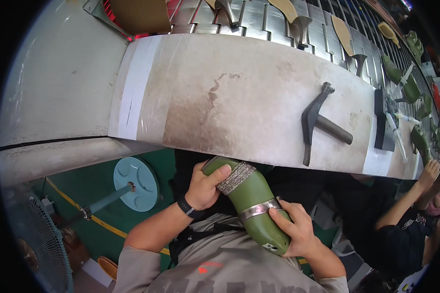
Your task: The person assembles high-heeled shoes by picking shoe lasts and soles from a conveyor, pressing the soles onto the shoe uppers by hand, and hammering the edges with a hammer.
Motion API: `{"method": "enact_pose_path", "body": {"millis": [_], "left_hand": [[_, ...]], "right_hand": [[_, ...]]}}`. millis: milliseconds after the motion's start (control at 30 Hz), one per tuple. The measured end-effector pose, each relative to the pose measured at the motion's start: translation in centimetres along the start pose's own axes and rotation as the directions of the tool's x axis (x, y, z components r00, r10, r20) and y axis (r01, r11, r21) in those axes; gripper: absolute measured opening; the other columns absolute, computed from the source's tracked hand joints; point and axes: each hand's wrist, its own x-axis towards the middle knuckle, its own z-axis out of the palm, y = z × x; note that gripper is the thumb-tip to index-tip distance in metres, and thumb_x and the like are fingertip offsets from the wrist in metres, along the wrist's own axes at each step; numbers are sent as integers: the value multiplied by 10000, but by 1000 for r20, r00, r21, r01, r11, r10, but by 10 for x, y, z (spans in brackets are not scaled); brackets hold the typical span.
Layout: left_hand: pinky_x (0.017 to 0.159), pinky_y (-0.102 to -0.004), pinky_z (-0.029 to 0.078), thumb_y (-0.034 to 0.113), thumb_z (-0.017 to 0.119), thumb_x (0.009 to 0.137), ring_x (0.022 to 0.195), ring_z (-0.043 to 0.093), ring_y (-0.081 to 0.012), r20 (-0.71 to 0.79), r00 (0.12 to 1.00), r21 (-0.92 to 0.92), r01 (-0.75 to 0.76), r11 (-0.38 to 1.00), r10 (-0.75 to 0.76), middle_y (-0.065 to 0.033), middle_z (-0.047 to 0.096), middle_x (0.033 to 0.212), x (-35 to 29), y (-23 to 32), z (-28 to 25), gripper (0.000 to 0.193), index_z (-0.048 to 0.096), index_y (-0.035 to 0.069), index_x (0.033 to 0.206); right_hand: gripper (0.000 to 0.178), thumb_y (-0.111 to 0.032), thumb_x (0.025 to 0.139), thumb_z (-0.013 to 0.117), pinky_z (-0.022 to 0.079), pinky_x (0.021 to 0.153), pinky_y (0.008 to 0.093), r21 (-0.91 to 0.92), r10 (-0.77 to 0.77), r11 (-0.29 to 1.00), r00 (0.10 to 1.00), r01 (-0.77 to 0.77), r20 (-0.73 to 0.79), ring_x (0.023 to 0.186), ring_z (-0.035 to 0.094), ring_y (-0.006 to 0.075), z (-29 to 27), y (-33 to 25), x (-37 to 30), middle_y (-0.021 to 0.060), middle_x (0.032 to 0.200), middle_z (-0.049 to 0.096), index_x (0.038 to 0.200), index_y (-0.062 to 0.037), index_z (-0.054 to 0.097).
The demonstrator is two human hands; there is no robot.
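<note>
A green shoe last point(252, 193) lies slanted across my lap, in front of the bench edge. Round its upper part runs a glittery silver strap point(236, 177), and a shiny metal band point(257, 208) crosses its middle. My left hand point(204, 187) grips the upper end, with the thumb pressed on it beside the strap. Lower down, my right hand point(297, 225) is wrapped round the other end, fingers below the metal band. On the bench lies a shoemaker's hammer point(312, 117) with a dark head.
Behind the worn bench top point(259, 97), a slatted metal conveyor point(254, 19) carries heeled insoles point(342, 35) and green lasts. A dark box point(385, 119) with syringes stands at the right, near another person's hands point(430, 173). Below left are a fan point(39, 244) and a round blue base point(137, 184).
</note>
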Motion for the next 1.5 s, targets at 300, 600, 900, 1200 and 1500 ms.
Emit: {"method": "enact_pose_path", "body": {"millis": [300, 600, 900, 1200, 1500], "left_hand": [[945, -369, 600, 160, 716, 1044, 1015, 746, -198, -59, 998, -192, -30, 981, 19, -121, 762, 1155, 2, -5, 20, 267, 715, -51, 1208], [1140, -581, 514, 274, 918, 850, 1332, 647, -426, 365, 909, -97, -178, 979, 201, -303, 685, 1371, -16, 35, -5, 636, 679, -28, 1356], [1140, -498, 526, 159, 907, 862, 1328, 658, -379, 488, 844, -94, -204, 975, 223, -322, 676, 1374, -15, 54, 18, 594, 671, -76, 1353], [1084, -463, 533, 446, 695, 1024, 1258, 674, -336, 408, 799, 251, -563, 787, 442, -236, 658, 1392, 21, 76, 71, 735, 520, -128, 1447], [574, -387, 481, 21, 804, 844, 647, 624, -295, 688, 388, 670, -665, -330, 613, -111, 657, 761, 87, 54, 118, 219, 723, 13, 1048]], "right_hand": [[817, -337, 637, 913, 506, 865, 417, 17, -13, 1000, 972, 10, 236, 921, 675, 355, -46, 11, 33, 285, 1264, 683, 1384, -68, 719], [675, -285, 673, 888, 486, 1003, 507, -165, -245, 953, 967, 254, 76, 974, 742, 312, -9, -23, -6, 360, 1358, 634, 1331, -220, 752], [574, -296, 742, 864, 476, 1026, 526, -154, -277, 951, 960, 267, -49, 962, 749, 284, -8, -14, -16, 346, 1369, 633, 1304, -263, 755], [764, -197, 926, 804, 571, 1035, 473, 901, 307, 426, 950, -82, -59, 1292, 653, 348, -78, -5, 15, 219, 1454, 611, 1562, 57, 466], [456, -266, 932, 803, 559, 869, 379, 530, 410, 843, 527, 93, -744, 1007, 695, 204, -288, 124, 235, 87, 1143, 739, 1297, -19, 687]]}}
